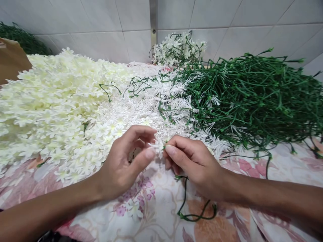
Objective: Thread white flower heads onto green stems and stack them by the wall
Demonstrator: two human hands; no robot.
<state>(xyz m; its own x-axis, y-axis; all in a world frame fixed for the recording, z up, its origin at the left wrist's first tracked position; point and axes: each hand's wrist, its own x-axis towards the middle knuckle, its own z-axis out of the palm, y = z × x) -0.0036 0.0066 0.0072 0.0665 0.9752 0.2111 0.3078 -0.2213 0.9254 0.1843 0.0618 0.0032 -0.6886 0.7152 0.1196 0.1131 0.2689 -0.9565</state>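
Between the thumb and fingers of my right hand (199, 164) is pinched the green end of a small artificial flower (158, 145), its white petals and thin stamens pointing left. A curly green stem (194, 219) hangs below this hand onto the cloth; whether it joins the flower is hidden. My left hand (121, 164) is curved around the flower's left side, thumb and fingers apart, with the stamen tips close to its thumb. Just beyond both hands lies a heap of white stamens (133, 109).
Loose cream-white blossoms (55, 101) form a big pile on the left. Green plastic stems (262, 97) are heaped on the right. Finished-looking flowers (176, 50) stand bunched against the tiled wall (101, 43). A brown carton (12, 60) sits far left. Floral cloth (161, 218) covers the table.
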